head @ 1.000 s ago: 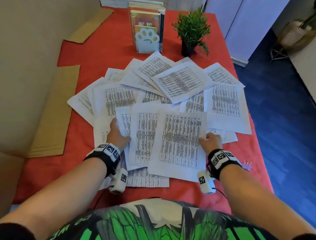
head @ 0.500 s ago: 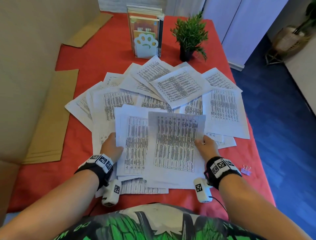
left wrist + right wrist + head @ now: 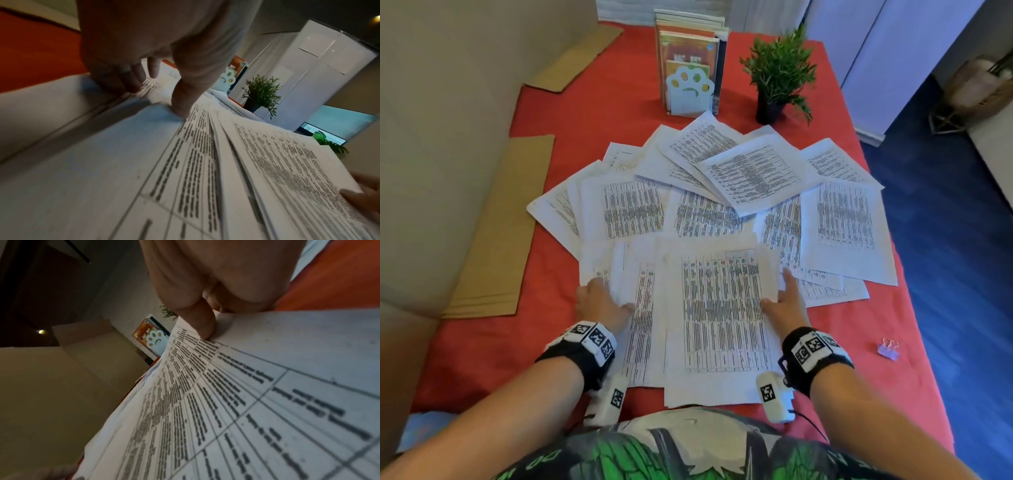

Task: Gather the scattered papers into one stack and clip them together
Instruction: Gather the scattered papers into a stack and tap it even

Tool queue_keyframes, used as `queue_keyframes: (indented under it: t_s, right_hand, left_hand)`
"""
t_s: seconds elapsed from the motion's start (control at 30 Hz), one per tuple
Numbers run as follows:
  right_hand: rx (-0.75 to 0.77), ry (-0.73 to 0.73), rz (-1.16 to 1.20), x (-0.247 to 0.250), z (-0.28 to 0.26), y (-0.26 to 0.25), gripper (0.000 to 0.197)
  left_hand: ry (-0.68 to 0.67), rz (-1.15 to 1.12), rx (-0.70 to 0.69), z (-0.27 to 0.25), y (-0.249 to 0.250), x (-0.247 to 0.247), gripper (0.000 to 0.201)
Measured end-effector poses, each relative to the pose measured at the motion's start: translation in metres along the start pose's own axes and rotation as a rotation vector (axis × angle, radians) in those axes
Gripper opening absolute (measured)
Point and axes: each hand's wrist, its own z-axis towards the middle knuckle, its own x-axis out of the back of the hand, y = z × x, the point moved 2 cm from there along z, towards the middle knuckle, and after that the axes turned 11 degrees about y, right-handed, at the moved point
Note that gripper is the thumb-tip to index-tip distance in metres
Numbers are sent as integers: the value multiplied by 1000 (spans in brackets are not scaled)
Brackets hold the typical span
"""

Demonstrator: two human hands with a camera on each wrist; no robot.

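Note:
Printed white sheets lie fanned over the red table. At the front centre, a loose bundle of several sheets is held between both hands. My left hand grips its left edge, thumb on top and fingers curled under the sheets. My right hand pinches the right edge, thumb pressing on the top sheet. The bundle's edges are uneven. A small lilac binder clip lies on the table to the right of my right wrist.
A book stand with a paw-shaped bookend and a potted plant stand at the back. Cardboard sheets lie along the left side. The table's right edge drops to a blue floor.
Both hands have drawn the front sheets together and toward me. The separate pages now overlap in one narrower bundle, and my left hand has slid closer to the right.

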Motion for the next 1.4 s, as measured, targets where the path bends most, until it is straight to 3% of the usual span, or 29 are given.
queue_keyframes:
  t_s: [0.07, 0.13, 0.27, 0.37, 0.53, 0.6, 0.7, 0.8, 0.97, 1.1, 1.2, 1.37, 1.4]
  right_hand:
    - [1, 16, -102, -6, -2, 2, 36]
    - [-26, 8, -105, -13, -5, 4, 20]
    - [-90, -21, -19, -20, -5, 6, 23]
    - [-124, -51, 105, -23, -8, 4, 24]
    - [-87, -91, 286, -31, -12, -4, 34]
    - [-70, -46, 288, -30, -11, -8, 45]
    - [-33, -1, 195, -23, -10, -11, 44]
    - [-50, 34, 79, -13, -8, -7, 22]
    - [-91, -22, 65, -8, -9, 0, 24]
    - [-66, -55, -12, -10, -11, -1, 24]
    - [-117, -21, 159, -3, -9, -6, 29]
    - [-116, -64, 383, 10, 1, -21, 40]
    - [-100, -86, 394, 9, 3, -26, 44]
  left_hand:
    - [-55, -85, 22, -2, -2, -4, 62]
    - [-100, -169, 11, -7, 0, -6, 53]
    - [-130, -291, -21, -9, 2, -7, 22]
    - [-155, -345, -35, -4, -1, -5, 23]
    - [-346, -563, 11, -8, 3, -4, 27]
    - [-221, -479, -36, -10, 6, 0, 24]
    - [104, -101, 38, -5, -4, 10, 57]
    - [85, -104, 205, 1, -20, 9, 75]
    - [147, -279, 81, 4, -23, 2, 28]
    - [164, -403, 7, -3, -9, 10, 25]
    - [89, -569, 15, 6, -2, 14, 28]
    - [-243, -797, 139, 28, 12, 13, 23]
    - [-294, -795, 142, 30, 17, 10, 34]
